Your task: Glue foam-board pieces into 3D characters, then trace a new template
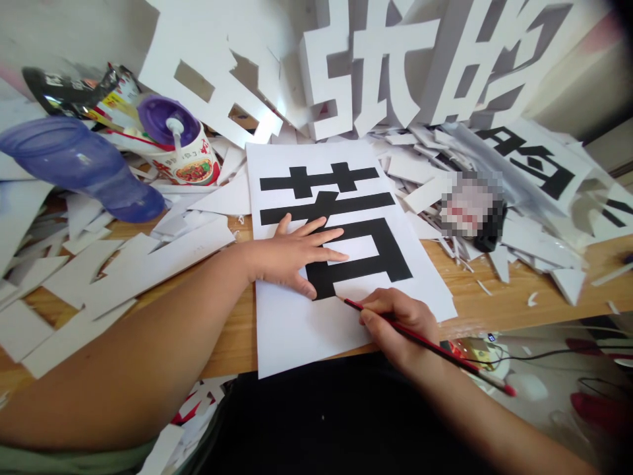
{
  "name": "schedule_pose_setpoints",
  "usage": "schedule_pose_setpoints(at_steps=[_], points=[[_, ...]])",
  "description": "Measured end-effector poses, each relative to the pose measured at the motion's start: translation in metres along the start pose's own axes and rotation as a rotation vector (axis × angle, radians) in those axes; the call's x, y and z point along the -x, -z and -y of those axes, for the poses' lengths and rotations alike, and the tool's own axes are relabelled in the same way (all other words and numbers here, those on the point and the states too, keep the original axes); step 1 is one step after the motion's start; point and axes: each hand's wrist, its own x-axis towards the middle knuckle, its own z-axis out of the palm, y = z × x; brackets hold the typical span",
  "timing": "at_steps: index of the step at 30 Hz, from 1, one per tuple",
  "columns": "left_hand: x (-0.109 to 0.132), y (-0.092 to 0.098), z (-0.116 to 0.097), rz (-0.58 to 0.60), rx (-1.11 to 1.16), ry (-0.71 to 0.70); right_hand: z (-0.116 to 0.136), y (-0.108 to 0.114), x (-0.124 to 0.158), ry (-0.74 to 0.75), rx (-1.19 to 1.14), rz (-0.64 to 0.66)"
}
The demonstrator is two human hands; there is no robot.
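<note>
My left hand (pixel 291 249) lies flat with fingers spread on a white sheet (pixel 291 336) and across part of the black cut-out character (pixel 393 257) on it. My thumb and fingertips touch the character's lower left, hiding some of its strokes. In my right hand (pixel 403 323) is a red-and-black pencil (pixel 457 360), gripped near its sharpened end. The pencil's tip meets the lower edge of the black shape, close to my left thumb. Its pink-red end points down to the right.
White board offcuts (pixel 163 264) litter the wooden table (pixel 227 343). A blue-purple vessel (pixel 84 158) and noodle cup (pixel 192 161) stand left. Large white cut-out characters (pixel 376 63) lean behind. A phone-like, pixelated object (pixel 472 204) and another black-lettered sheet (pixel 539 158) lie right.
</note>
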Motion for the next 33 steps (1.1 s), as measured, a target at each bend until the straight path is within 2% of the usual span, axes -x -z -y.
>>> schedule_pose_setpoints(at_steps=[4, 9, 18, 33], points=[[0.000, 0.000, 0.000, 0.007, 0.008, 0.007, -0.005, -0.002, 0.001, -0.017, 0.010, -0.047], [-0.001, 0.001, -0.002, 0.012, -0.006, 0.017, -0.004, -0.004, -0.002, 0.037, 0.104, 0.014], [0.001, 0.002, -0.003, 0.009, -0.013, 0.023, 0.002, -0.005, -0.005, 0.111, 0.154, 0.022], [0.001, 0.003, -0.001, 0.052, -0.029, 0.035, -0.006, 0.011, -0.004, 0.066, 0.239, -0.111]])
